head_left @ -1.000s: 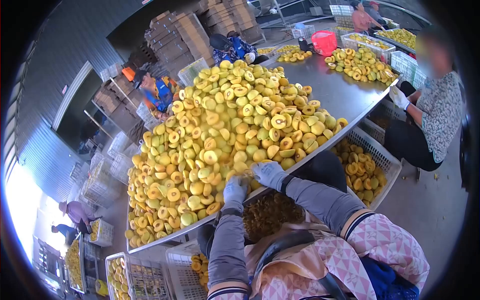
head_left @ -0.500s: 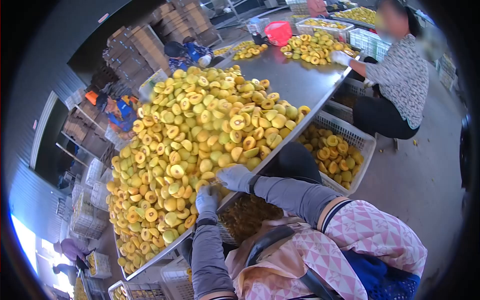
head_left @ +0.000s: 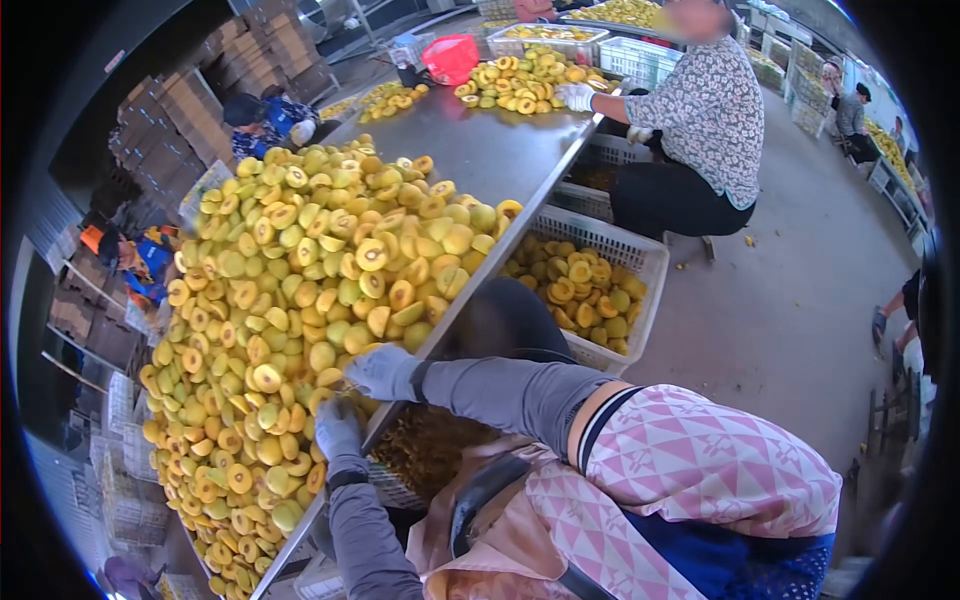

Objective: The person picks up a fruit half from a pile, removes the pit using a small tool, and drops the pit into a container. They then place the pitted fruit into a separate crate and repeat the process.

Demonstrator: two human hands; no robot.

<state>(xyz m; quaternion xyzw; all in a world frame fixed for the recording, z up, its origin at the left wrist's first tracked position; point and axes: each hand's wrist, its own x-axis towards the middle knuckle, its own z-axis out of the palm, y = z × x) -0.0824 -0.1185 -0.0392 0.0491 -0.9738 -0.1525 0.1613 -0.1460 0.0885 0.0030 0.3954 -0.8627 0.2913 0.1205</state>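
A single head-worn camera looks steeply down and forward with a fisheye lens, close over the person's gloved left hand (head_left: 338, 432) and right hand (head_left: 383, 372) at the near edge of the tabletop (head_left: 480, 150); beyond their fingers the surface runs away toward the frame's top.

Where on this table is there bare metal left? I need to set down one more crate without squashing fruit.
The only bare patch is the steel table between the big heap of halved fruit and the smaller pile by the red basin. Near the gloved left hand and right hand, fruit runs up to the table's edge.
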